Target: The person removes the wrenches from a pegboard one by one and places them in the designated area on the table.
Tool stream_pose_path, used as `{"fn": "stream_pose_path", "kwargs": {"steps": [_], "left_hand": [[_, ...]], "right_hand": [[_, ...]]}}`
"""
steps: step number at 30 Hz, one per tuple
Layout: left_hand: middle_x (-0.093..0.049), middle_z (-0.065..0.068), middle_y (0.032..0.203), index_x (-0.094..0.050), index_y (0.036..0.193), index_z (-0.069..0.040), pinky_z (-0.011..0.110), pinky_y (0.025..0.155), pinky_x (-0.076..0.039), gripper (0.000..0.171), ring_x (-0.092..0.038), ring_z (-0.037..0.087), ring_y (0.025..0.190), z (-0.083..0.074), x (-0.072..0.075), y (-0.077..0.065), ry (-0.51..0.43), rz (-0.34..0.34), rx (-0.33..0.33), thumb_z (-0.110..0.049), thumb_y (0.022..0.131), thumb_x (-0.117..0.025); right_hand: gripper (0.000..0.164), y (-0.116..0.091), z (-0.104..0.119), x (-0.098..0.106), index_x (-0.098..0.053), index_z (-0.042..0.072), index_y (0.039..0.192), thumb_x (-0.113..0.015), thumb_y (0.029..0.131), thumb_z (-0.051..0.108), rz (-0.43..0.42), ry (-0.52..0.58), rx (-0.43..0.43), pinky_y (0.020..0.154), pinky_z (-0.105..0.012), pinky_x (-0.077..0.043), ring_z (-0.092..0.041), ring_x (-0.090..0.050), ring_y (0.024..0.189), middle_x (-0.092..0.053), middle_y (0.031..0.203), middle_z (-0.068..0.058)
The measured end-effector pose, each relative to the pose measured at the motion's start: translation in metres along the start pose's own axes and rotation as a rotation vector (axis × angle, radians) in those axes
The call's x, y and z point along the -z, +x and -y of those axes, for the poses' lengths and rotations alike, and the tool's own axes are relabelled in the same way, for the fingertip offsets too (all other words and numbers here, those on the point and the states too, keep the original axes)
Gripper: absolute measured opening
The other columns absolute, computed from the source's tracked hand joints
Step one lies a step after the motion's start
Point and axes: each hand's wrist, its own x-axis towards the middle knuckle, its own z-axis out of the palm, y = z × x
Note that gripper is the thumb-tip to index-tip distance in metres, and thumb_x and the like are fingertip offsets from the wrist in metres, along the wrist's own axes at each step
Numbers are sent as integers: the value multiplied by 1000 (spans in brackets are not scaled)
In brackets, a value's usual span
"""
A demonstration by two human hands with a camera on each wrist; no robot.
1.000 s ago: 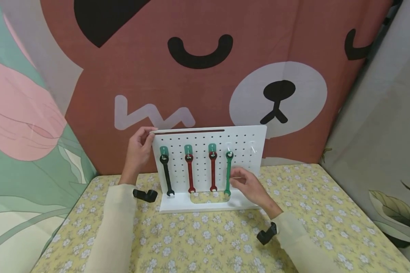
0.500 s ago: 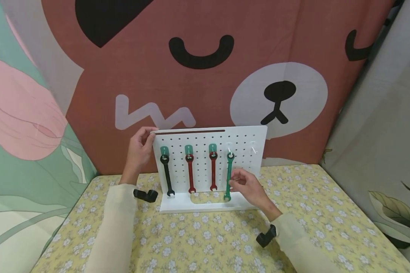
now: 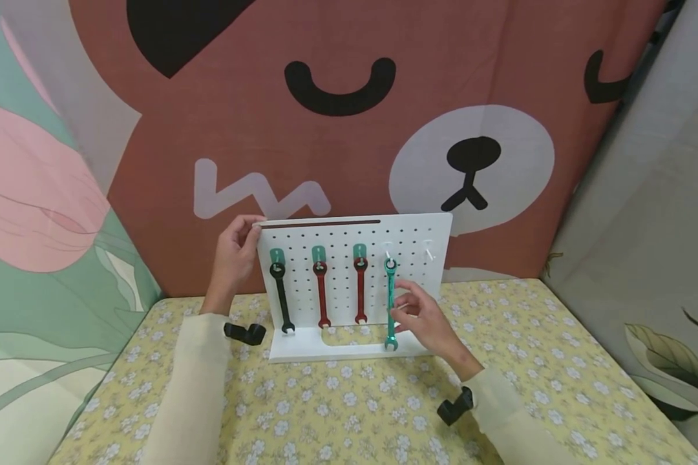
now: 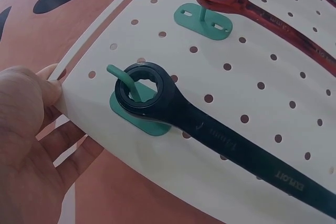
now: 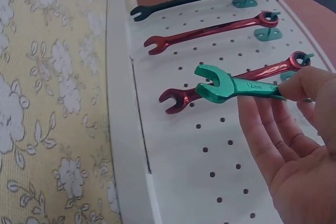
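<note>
Lower than a second ago, and tipped farther out from the board (image 3: 340, 284), the open end of the green wrench (image 3: 391, 297) now reaches toward 6 o'clock, over the board's base in the head view. Its ring end is at a clear hook (image 3: 387, 248); whether the hook passes right through the ring, I cannot tell. Taking the board's middle as the clock's centre, the wrench lies at 4 o'clock. Farther out in that direction, the right hand (image 3: 424, 316) pinches its shaft between thumb and fingers; "12mm" shows beside the thumb in the right wrist view. At the board's 10 o'clock corner, the left hand (image 3: 235, 255) grips the edge.

From the 9 o'clock side toward the centre hang the black wrench (image 3: 282, 300), the first red wrench (image 3: 322, 294) and the second red wrench (image 3: 360, 290), ring ends up, on green hooks (image 4: 202, 22). Another clear hook (image 3: 429, 250) sits at 2 o'clock. Flowered cloth (image 3: 326, 400) spreads at 6 o'clock, and the bear backdrop (image 3: 238, 116) rises at 12.
</note>
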Motion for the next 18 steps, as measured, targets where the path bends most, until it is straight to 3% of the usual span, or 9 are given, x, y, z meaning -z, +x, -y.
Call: {"fn": "stream_pose_path", "kwargs": {"steps": [4, 8, 10, 12, 15, 18], "left_hand": [[-64, 28, 118, -59, 128, 11, 26, 79, -51, 26, -62, 34, 96, 2, 0, 0, -9, -8, -2, -4, 109, -48], [-65, 26, 119, -60, 129, 8, 24, 79, -50, 27, -61, 32, 97, 20, -1, 4, -8, -22, 1, -6, 109, -49], [-65, 26, 119, -60, 129, 8, 24, 79, -50, 27, -61, 32, 96, 21, -2, 5, -1, -22, -4, -6, 110, -49], [-65, 26, 119, -60, 129, 9, 24, 79, -50, 27, -61, 33, 96, 18, -2, 4, 1, -20, -10, -6, 109, -49], [-65, 28, 119, -59, 128, 11, 26, 81, -51, 26, -61, 35, 97, 1, -1, 0, -1, -14, -8, -3, 109, -49], [-64, 28, 120, -59, 127, 12, 27, 82, -51, 25, -61, 36, 98, 0, -2, -1, 0, -19, -6, -2, 108, -49]], "right_hand": [[52, -1, 5, 2, -46, 8, 149, -65, 101, 7, 13, -6, -1, 70, -43, -60, -30, -68, 87, -61, 108, -20], [51, -1, 8, 3, -48, 8, 148, -65, 100, 6, 11, 1, -12, 69, -43, -60, -28, -68, 85, -61, 108, -21], [50, -2, 8, 4, -48, 7, 147, -65, 100, 5, 7, 7, -18, 69, -43, -60, -27, -68, 84, -61, 108, -21], [50, -3, 9, 4, -48, 6, 147, -66, 99, 5, 4, 12, -21, 68, -43, -60, -26, -68, 84, -61, 108, -21], [51, -4, 10, 4, -48, 6, 147, -66, 99, 6, 7, 17, -21, 68, -43, -60, -25, -68, 83, -61, 108, -21], [51, -4, 12, 4, -49, 6, 147, -66, 99, 5, 10, 24, -22, 68, -43, -60, -24, -68, 83, -61, 108, -21]]}}
